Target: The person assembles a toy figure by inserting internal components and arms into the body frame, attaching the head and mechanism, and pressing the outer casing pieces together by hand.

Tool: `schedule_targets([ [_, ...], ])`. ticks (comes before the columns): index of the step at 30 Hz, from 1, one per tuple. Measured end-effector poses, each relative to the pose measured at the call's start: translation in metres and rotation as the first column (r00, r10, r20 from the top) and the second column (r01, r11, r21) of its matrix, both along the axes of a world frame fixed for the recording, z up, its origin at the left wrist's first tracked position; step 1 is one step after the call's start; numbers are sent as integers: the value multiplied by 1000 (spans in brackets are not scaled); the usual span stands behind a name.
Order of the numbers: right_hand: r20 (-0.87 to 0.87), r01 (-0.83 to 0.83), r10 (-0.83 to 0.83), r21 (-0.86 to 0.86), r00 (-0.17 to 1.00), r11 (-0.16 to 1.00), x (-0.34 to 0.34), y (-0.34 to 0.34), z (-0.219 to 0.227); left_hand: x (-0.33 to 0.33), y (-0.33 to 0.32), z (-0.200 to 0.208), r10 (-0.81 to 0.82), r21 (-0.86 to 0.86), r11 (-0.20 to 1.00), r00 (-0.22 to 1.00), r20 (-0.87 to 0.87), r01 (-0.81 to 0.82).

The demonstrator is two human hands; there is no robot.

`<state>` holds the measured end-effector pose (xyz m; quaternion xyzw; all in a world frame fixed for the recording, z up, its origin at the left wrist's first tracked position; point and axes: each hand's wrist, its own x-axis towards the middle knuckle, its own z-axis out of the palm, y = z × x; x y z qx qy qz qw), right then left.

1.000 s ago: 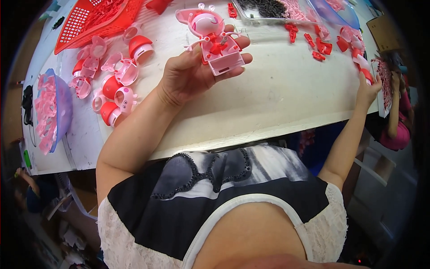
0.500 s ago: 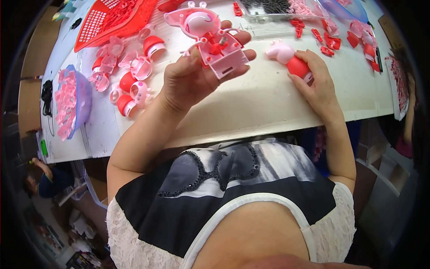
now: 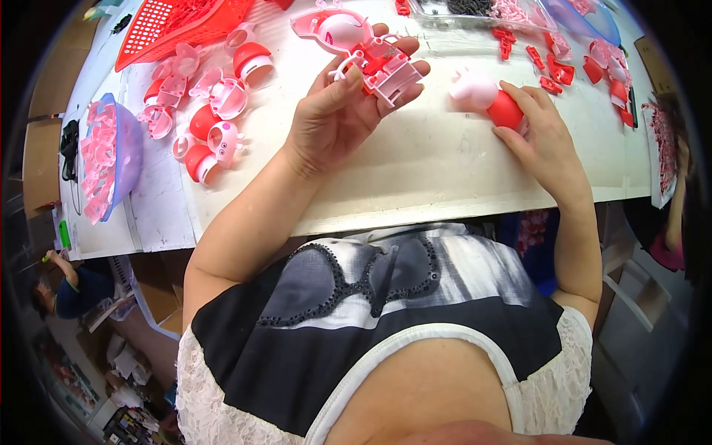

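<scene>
Moved leftward, right hand [image 3: 547, 137] grips a pink-and-red shell [image 3: 495, 102] by its right end; left hand [image 3: 334, 115] clasps an opened toy [image 3: 377, 59].

Your left hand [image 3: 334, 115] is hiding the underside of the open toy shell [image 3: 389, 78]; your right hand [image 3: 545, 141] is covering the red-and-pink figure's [image 3: 504, 110] lower end. Toward the table's [image 3: 415, 178] left edge, the picture's top is cropping the red basket [image 3: 148, 33]. Beyond the right edge, darkness is obscuring a co-worker [image 3: 673, 222].
</scene>
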<state>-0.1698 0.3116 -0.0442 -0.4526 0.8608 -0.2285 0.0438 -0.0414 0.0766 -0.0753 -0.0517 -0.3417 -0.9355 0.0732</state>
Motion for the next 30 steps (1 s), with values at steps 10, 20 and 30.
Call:
schedule_targets([
  [10, 42, 30, -33, 73, 999, 997, -16, 3, 12, -3, -6, 1, -108, -12, 994, 994, -30, 108],
  [20, 813, 365, 137, -396, 566, 843, 3, -26, 14, -2, 2, 0, 34, -99, 995, 985, 168, -18],
  [30, 912, 342, 363, -408, 189, 847, 13, -47, -2, 1, 8, 2, 18, -148, 989, 977, 212, 13],
])
